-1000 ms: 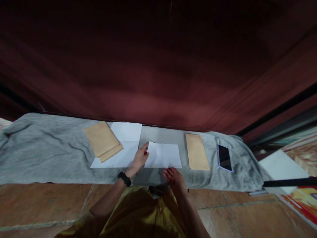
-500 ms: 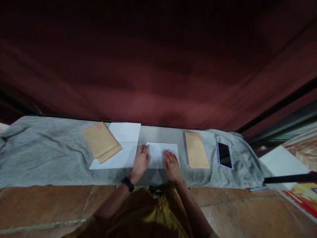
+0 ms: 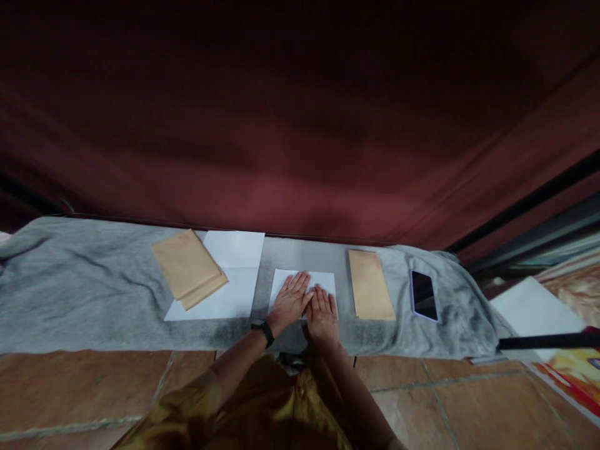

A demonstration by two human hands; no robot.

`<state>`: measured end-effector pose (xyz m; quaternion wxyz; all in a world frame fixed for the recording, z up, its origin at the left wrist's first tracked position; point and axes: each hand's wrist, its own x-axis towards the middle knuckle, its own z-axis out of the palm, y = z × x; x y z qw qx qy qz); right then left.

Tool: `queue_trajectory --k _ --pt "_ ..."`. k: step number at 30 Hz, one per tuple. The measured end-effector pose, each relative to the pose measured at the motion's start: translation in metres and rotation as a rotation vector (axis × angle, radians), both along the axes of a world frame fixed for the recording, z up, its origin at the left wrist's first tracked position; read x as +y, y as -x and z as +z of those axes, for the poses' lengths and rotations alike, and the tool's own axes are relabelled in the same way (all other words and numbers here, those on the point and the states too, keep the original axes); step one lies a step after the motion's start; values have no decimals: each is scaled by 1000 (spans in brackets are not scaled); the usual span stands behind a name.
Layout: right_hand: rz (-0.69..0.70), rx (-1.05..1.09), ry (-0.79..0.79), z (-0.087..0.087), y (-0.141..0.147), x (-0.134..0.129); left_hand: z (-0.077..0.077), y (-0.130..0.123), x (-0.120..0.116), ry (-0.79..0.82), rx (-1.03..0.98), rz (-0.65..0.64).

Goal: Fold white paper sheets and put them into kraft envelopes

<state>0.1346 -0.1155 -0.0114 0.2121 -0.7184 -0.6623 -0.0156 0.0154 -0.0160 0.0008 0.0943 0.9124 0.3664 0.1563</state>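
Observation:
A folded sheet of white paper (image 3: 278, 289) lies on the grey cloth in front of me. My left hand (image 3: 289, 303) rests flat on its middle, fingers stretched out toward the far edge. Beside it, my right hand (image 3: 322, 314) lies flat on the right half of the same paper. The two hands touch or nearly touch near the thumbs. Both are open, and they cover much of the sheet's near part. To the left lies a larger white sheet (image 3: 241, 275) with a crease across it, partly under several brown envelopes (image 3: 187, 262).
More brown envelopes (image 3: 371, 284) lie to the right of my hands, and a phone (image 3: 424, 295) with a pale purple edge is farther right. Grey cloth (image 3: 103, 287) covers the long surface. A dark red wall (image 3: 281, 187) rises behind; floor tiles (image 3: 94, 387) show in front.
My left hand has moved right from the folded paper's left edge onto its middle and now lies flat. My right hand has shifted only slightly, its fingers now straighter.

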Motion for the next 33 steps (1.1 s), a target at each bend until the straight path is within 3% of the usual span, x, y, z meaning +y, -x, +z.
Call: queue_trajectory --k 6,14,19,22,28,33 --pt "-16 26 26 4 0 1 1 -2 9 -16 24 39" --pt "-47 95 60 9 0 11 4 26 -20 4 55 -36" --pt "150 40 88 15 13 41 7 30 -26 22 44 -53" --pt "161 -8 73 14 10 53 4 29 -24 46 -3 -54" --pt "143 -64 88 8 -7 56 -5 26 -20 32 -39 105" --pt "39 -29 47 6 -5 56 -5 24 -12 18 -55 222"
